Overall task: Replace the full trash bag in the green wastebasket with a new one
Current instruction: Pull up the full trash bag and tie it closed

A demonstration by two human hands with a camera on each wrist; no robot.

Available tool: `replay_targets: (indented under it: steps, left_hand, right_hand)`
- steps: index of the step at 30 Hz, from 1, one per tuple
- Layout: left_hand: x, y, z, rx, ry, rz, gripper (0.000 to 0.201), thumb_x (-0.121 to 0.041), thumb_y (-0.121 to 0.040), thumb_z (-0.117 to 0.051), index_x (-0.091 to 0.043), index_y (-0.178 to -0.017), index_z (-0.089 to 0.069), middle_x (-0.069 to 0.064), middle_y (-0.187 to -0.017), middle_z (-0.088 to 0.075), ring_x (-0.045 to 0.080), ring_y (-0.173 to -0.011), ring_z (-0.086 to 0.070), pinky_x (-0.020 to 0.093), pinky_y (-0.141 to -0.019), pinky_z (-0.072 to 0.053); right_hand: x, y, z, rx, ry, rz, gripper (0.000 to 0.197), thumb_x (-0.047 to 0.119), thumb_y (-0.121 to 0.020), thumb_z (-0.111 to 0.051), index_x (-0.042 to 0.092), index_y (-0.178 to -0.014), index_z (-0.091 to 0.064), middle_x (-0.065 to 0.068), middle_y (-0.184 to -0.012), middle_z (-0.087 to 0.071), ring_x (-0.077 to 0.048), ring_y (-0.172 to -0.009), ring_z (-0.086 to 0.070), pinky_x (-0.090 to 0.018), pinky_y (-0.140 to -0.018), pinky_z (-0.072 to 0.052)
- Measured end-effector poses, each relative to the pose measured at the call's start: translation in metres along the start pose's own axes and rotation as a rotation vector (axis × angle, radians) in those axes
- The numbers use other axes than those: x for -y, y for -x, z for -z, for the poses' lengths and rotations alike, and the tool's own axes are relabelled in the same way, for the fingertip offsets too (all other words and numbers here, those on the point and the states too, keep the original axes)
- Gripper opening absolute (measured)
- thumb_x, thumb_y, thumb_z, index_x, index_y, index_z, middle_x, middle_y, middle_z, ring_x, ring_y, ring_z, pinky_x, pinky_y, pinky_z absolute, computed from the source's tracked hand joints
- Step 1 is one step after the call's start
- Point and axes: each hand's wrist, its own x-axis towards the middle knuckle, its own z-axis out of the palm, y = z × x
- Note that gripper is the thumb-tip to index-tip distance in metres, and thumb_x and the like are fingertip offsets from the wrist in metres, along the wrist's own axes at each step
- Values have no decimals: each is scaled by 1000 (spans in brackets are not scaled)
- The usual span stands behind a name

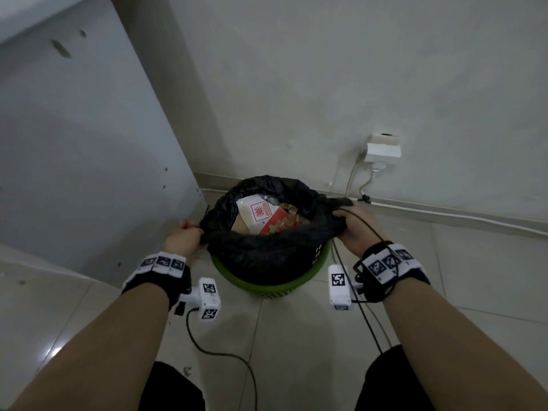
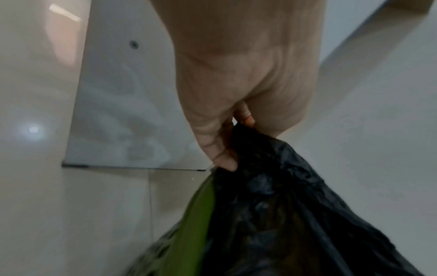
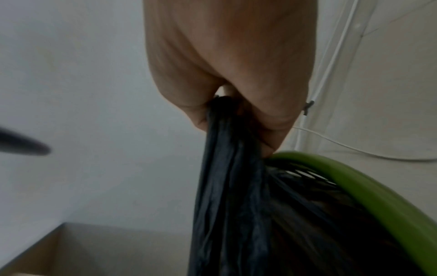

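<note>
A round green wastebasket (image 1: 284,284) stands on the tiled floor near the wall. A black trash bag (image 1: 267,247) sits in it, its mouth pulled up above the rim, with red and white packaging (image 1: 261,216) showing inside. My left hand (image 1: 182,237) grips the bag's left edge in a fist; the left wrist view shows the fingers (image 2: 224,158) closed round the bag (image 2: 272,205) beside the green rim (image 2: 196,214). My right hand (image 1: 353,229) grips the bag's right edge, bunched plastic (image 3: 227,168) hanging from the fist above the rim (image 3: 378,196).
A white cabinet panel (image 1: 83,143) stands close on the left of the basket. A wall socket block (image 1: 382,149) with cables (image 1: 353,176) sits on the wall behind right, and a cable runs along the skirting. Black wrist-camera cords (image 1: 225,360) trail over the floor tiles.
</note>
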Motion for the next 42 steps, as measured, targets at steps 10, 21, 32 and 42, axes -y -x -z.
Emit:
replay_targets:
  steps: [10,21,32,42]
  left_hand:
    - [-41,18,2,17,-137,49,53,-34,-86,-63,-4,-129,-59,20,-135,-60,36,-122,-59,33,-84,-57]
    - [-103,13,17,-16,525,-27,31,-12,-95,-49,-5,-123,-60,17,-119,-66,25,-86,-66,37,-66,-54]
    - [-151,31,32,-94,519,-433,13,-14,-78,-71,-19,-70,-63,12,-83,-71,27,-80,-68,41,-79,-59]
    - [-171,88,67,-14,408,-644,38,7,-81,-52,-23,-59,-42,15,-87,-70,28,-78,-66,36,-71,-55]
  right_hand:
    - [9,0,-22,-24,241,-92,29,33,-93,-67,9,-109,-69,-13,-105,-74,-27,-81,-74,-39,-70,-62]
    - [41,-4,-12,-81,380,54,19,-11,-92,-50,3,-84,-62,-14,-94,-58,-30,-86,-62,-44,-78,-55]
    - [71,-10,-25,-85,210,197,35,35,-91,-69,7,-110,-72,-14,-110,-74,-27,-97,-72,-42,-94,-56]
    - [132,29,-17,14,7,396,37,-19,-79,-38,5,-90,-64,-14,-86,-68,-28,-78,-66,-36,-74,-57]
